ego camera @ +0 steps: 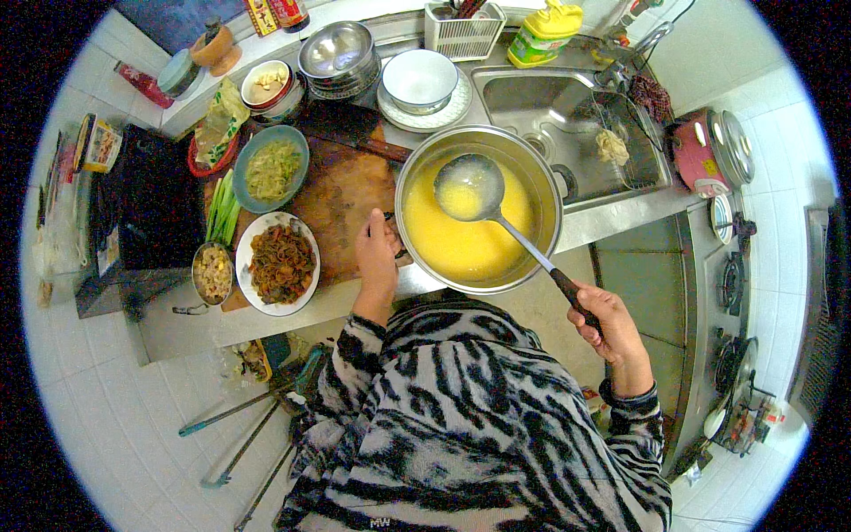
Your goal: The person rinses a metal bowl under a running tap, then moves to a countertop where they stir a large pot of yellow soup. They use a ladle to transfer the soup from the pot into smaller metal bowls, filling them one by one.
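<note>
My left hand (379, 263) grips the dark side handle of a large steel pot (557, 223) at the counter's front edge. Yellow, thick-looking liquid (465, 249) partly fills the pot. In my right hand (608, 326) is the dark handle of a metal ladle (488, 176). The ladle's bowl is over the liquid, inside the pot's rim, and holds some of the same yellow liquid. Just behind the pot, a white bowl (420, 78) stands on stacked plates (460, 110). A cleaver (352, 130) lies on the wooden cutting board (352, 193) to the pot's left.
A plate of dark cooked noodle-like food (280, 266), a blue-green dish of pale green shreds (272, 166), a small metal bowl of food (213, 272) and scallions (224, 209) are at left. The steel sink (532, 100) is behind right; a rice cooker (698, 149) and gas stove (731, 286) stand right.
</note>
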The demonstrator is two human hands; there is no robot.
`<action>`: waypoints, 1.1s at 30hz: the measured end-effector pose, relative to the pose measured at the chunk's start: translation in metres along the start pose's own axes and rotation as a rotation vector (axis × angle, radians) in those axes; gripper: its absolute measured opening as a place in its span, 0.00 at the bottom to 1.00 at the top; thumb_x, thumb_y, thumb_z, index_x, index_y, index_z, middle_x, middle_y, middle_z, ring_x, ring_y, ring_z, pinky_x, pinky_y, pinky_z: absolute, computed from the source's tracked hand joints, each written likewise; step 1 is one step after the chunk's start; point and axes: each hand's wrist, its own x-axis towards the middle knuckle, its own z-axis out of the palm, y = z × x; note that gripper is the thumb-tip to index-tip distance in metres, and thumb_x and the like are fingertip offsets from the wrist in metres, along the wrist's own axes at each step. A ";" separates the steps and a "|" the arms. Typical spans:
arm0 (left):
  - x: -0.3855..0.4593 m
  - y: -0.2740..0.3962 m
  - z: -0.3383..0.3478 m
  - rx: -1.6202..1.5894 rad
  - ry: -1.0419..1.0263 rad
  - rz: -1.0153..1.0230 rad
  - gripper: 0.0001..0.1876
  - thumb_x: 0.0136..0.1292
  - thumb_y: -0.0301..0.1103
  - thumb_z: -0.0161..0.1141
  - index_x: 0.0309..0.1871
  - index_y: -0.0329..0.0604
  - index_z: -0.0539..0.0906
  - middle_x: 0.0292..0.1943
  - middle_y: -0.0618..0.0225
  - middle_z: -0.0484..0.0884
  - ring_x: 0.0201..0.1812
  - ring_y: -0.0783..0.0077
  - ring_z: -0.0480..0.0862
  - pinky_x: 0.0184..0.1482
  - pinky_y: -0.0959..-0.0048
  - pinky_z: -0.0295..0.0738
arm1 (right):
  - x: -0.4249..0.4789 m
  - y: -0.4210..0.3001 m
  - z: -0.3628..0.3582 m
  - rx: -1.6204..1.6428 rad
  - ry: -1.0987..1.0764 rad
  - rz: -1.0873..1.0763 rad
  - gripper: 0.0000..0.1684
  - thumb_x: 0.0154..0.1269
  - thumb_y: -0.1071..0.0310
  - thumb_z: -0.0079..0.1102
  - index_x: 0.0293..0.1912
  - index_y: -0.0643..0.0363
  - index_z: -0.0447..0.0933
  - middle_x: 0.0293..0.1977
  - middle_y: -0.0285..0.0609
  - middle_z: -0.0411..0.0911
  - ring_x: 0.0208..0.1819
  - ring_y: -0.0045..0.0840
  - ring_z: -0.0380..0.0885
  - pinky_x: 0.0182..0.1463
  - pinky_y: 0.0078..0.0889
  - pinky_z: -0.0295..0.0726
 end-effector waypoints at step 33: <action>0.000 0.003 0.000 0.026 0.026 -0.034 0.16 0.68 0.45 0.50 0.25 0.48 0.67 0.16 0.81 0.58 0.16 0.86 0.58 0.17 0.81 0.52 | 0.003 0.017 -0.027 0.516 -0.265 0.194 0.28 0.69 0.55 0.44 0.61 0.62 0.60 0.15 0.33 0.65 0.06 0.11 0.57 0.07 0.12 0.57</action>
